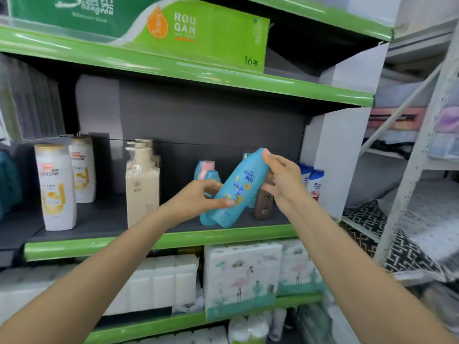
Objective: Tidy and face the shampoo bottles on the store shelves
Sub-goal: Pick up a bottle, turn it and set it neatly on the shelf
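Observation:
A turquoise shampoo bottle (242, 187) with a blue flower label leans tilted to the right above the middle shelf (159, 240). My left hand (198, 198) pinches its lower part with thumb and fingers. My right hand (280, 177) grips its upper end. Behind it stand a second turquoise bottle (206, 218), a bottle with a pink cap (206, 167) and a brown bottle (263, 202). Two white Pantene bottles (58, 187) stand at the left, cream pump bottles (142, 184) in the middle, and white bottles with blue caps (314, 182) at the right.
Green packs of toilet paper (173, 28) fill the upper shelf. White tissue packs (242, 276) sit on the shelf below. A white side panel (332, 165) closes the shelf at the right. Beyond it, a white rack (419, 155) holds folded bedding.

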